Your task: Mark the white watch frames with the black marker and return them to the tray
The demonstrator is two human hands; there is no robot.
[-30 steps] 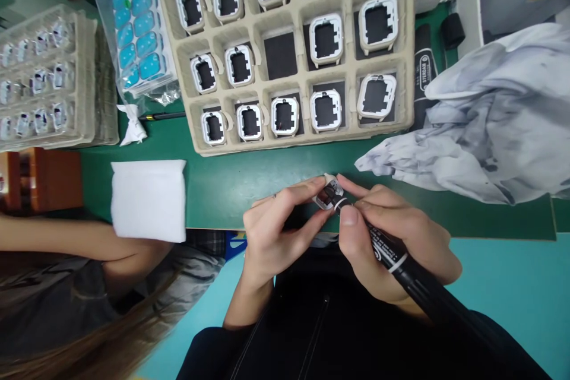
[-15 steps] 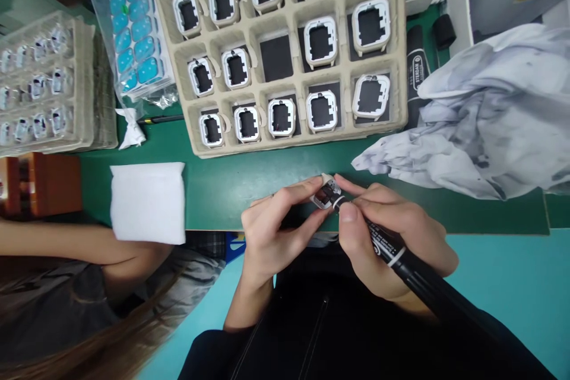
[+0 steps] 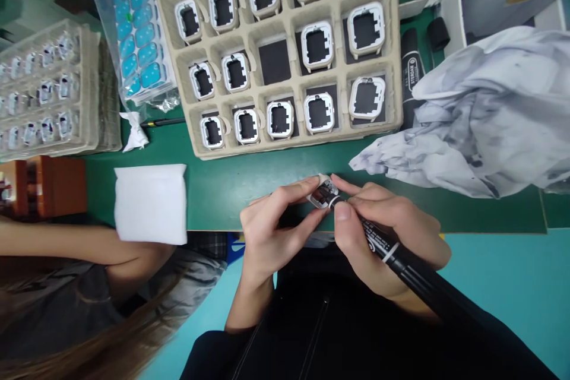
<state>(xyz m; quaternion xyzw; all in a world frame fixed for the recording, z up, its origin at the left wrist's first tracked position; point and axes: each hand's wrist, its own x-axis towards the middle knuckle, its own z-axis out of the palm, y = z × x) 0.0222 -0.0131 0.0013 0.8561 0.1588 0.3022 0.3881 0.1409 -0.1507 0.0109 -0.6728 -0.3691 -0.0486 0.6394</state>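
Between thumb and fingers of my left hand (image 3: 276, 222) is a small white watch case (image 3: 317, 198), tilted, over the table's front edge. My right hand (image 3: 387, 231) grips a black marker (image 3: 392, 255) with white bands, its tip end inside the case's opening. My right fingertips are close to the case's far edge; whether they touch it I cannot tell. Beyond my hands lies a beige moulded tray (image 3: 267, 145) with similar white cases in its compartments. One compartment (image 3: 274, 62) in the middle row shows only its black bottom.
A crumpled grey-white cloth (image 3: 481, 124) lies at right, beside a capped black marker (image 3: 412, 65). On the left are a folded white cloth (image 3: 150, 203), a bag of blue pieces (image 3: 142, 47), stacked clear trays (image 3: 84, 89) and an orange bin (image 3: 62, 187). A co-worker's arm (image 3: 89, 243) rests close by.
The view has shifted slightly. Both hands keep their hold on the case and marker, and the marker has moved very little against the case.
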